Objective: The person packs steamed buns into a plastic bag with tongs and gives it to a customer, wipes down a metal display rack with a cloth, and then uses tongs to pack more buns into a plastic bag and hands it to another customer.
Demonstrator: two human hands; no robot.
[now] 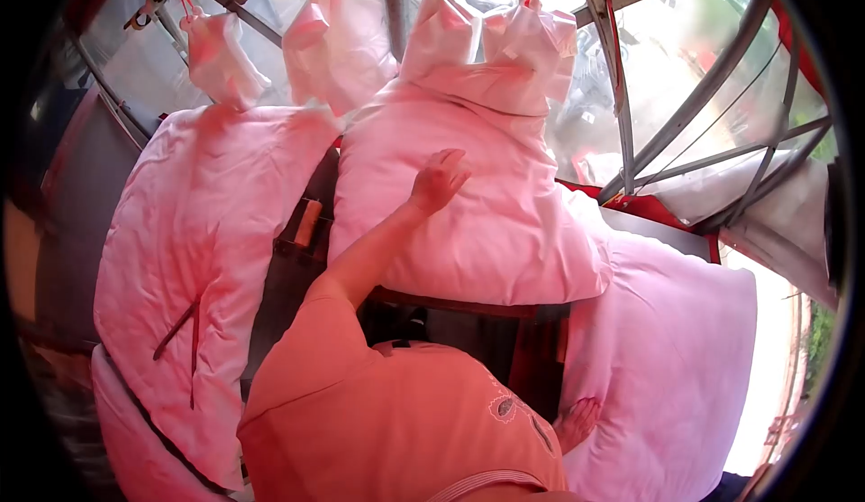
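Note:
My left hand (440, 180) is stretched out over the middle white padded quilt (468, 223), tinted pink by the light. Its fingers are extended and hold nothing; the palm appears to rest on the cloth. Low on the right, my right hand (578, 423) lies with fingers extended against the near left edge of the right quilt (671, 349). Part of that hand is hidden behind my orange shirt (387, 421). Another padded quilt (194, 223) covers the surface on the left, with two thin dark sticks (193, 349) on it.
White plastic bags (338, 42) hang from red strings along the far side. Metal bars (622, 96) and clear plastic sheeting (685, 60) stand behind them. A small brown block (308, 223) sits in the dark gap between the left and middle quilts.

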